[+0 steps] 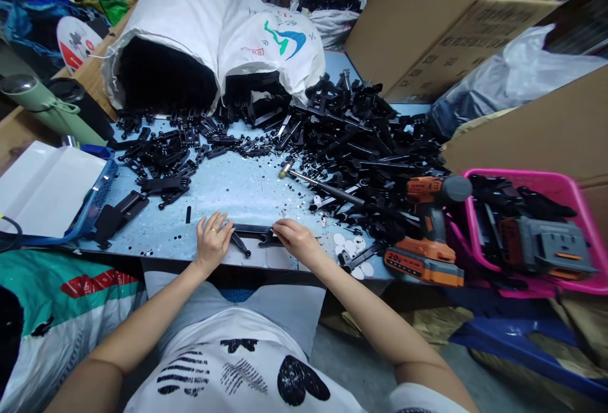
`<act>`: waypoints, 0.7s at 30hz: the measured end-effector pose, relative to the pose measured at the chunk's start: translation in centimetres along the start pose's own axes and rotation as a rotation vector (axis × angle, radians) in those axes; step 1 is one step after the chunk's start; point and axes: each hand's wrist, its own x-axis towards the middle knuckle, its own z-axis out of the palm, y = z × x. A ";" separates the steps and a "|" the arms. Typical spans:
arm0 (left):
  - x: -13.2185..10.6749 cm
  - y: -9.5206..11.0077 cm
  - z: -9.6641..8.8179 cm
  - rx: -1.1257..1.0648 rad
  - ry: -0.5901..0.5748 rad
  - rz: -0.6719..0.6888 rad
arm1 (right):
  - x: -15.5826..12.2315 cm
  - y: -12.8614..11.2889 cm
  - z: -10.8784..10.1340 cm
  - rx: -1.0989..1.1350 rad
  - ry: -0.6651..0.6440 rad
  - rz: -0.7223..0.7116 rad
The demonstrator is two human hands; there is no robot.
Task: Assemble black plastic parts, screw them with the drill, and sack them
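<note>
Between my two hands, near the table's front edge, lies a long black plastic bar (253, 229). My left hand (213, 240) is closed on its left end, with a ring on one finger. The fingertips of my right hand (293, 237) pinch its right end. A shorter black arm-like piece (241, 245) angles down from the bar beside my left hand; whether the two are joined I cannot tell. Beyond my right hand, a small hammer (327, 186) with a brass-coloured head rests against the heap of black parts (375, 140).
An orange cordless drill (425, 229) stands at the right, beside a pink basket (582, 210) of black parts. White sacks (175, 7) spill black pieces at the back. Left are a blue tray (102, 201) and a green bottle (47, 109). A cardboard box (418, 26) stands behind.
</note>
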 end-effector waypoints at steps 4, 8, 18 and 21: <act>0.9 0.6 0.0 0.046 -0.106 0.196 | -1.2 1.3 1.3 0.058 0.022 -0.078; 2.9 1.5 0.7 0.029 -0.382 0.434 | -2.2 2.9 1.3 -0.131 -0.085 -0.040; 4.3 4.7 -2.0 -0.267 -0.265 0.366 | -1.6 0.8 -4.5 0.054 0.008 -0.183; 3.4 8.0 -5.4 -0.778 -0.156 0.457 | -1.6 -3.1 -4.2 0.594 0.070 -0.431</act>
